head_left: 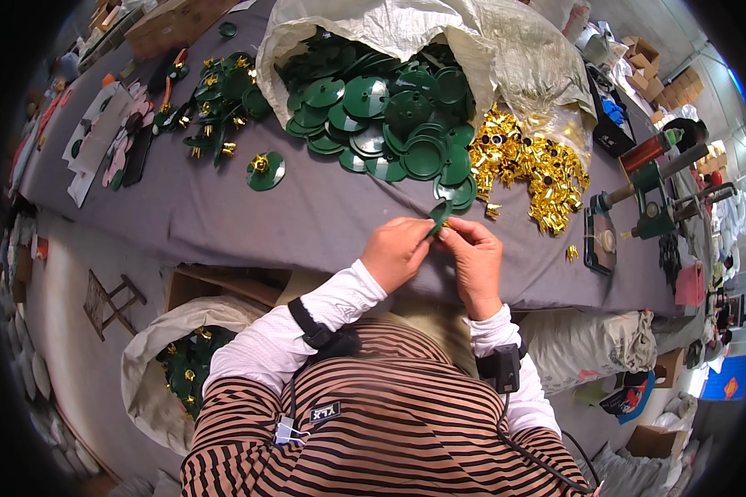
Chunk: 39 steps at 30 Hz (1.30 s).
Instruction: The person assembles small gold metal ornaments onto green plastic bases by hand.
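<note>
On the grey cloth-covered table (307,217), flat round green plastic discs (389,112) spill from a white woven sack (518,45) behind; small gold metallic pieces (547,178) lie right, green discs with gold centres (224,91) left.

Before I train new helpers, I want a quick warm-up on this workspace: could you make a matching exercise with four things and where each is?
Things:
1. Green disc
2. Pile of gold pieces
3. Floor sack
4. Green machine

Places:
A. Below table level, at the person's left
B. At the right end of the table
C. At the fingertips of the left hand and right hand
D. Just right of the heap of discs

Pairs: 1-C, 2-D, 3-A, 4-B
</note>
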{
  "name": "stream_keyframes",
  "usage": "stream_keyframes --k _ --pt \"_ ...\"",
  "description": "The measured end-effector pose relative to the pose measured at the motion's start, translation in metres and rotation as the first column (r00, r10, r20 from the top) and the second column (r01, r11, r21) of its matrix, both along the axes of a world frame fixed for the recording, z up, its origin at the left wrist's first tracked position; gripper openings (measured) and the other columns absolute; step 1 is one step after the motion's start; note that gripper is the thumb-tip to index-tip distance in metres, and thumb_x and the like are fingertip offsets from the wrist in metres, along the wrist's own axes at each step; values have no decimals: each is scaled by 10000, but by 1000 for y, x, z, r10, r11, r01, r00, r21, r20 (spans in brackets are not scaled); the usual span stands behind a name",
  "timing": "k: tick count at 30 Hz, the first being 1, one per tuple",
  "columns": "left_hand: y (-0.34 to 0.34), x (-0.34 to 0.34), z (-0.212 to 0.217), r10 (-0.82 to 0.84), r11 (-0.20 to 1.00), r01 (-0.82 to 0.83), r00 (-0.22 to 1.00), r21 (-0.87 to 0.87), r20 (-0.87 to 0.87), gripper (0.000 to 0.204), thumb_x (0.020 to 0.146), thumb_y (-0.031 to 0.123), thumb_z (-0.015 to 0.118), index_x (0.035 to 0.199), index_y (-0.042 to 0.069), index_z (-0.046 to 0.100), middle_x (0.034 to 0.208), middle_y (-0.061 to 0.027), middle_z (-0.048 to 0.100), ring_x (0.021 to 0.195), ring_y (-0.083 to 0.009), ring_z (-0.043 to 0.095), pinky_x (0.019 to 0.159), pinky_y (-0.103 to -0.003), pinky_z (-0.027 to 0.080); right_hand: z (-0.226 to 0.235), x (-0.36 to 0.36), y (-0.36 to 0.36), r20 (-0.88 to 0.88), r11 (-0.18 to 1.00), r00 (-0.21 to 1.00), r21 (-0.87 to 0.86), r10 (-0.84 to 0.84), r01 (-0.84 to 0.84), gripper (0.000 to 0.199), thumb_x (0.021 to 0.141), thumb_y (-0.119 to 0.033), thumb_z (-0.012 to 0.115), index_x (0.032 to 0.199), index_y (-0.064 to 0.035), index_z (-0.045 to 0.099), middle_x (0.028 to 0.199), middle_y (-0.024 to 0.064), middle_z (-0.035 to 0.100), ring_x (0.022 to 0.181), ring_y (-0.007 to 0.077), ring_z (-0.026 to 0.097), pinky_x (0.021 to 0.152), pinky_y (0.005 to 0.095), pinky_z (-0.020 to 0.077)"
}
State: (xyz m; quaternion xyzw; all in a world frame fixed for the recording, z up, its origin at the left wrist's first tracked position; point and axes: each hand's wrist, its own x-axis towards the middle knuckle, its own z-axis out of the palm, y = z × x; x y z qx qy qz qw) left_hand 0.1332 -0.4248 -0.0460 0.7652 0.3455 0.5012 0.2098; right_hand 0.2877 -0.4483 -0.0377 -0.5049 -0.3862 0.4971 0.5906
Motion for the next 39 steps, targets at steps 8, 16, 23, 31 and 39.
stream_keyframes --k 8,16,23,31,39 --pt "89 -98 58 288 775 142 789 -616 543 141 842 109 657 931 10 610 829 -37 629 752 -138 626 696 -271 527 15 61 27 745 969 625 230 -235 91 280 756 -125 744 1012 -51 662 916 61 670 792 169 611 666 281 492" --pt "77 -13 31 120 976 -116 993 -185 9 216 743 124 744 907 33 637 836 -78 655 732 -207 628 683 -312 500 -31 86 32 746 953 595 266 -300 148 266 743 -101 731 995 -55 658 943 97 650 910 248 600 817 332 483" --pt "75 58 -16 178 977 -98 869 191 -462 251 676 213 738 779 63 566 836 -90 524 830 -288 529 711 -384 484 -29 88 25 790 938 517 335 -329 86 223 770 -64 720 979 -21 657 888 46 651 811 131 603 742 269 491" --pt "57 16 17 153 839 -62 980 -541 124 206 758 183 697 831 7 619 731 -77 653 631 -157 612 609 -310 496 0 52 18 489 931 836 359 -248 67 263 789 -4 689 1050 -18 656 1002 61 645 798 104 609 713 234 509" --pt "32 23 3 74 717 164 949 -678 308 183 741 125 699 804 17 565 681 -22 615 604 -79 554 567 -265 463 16 28 11 666 853 682 508 -301 -121 267 750 9 719 1006 -16 650 1011 130 661 829 220 656 678 283 545"
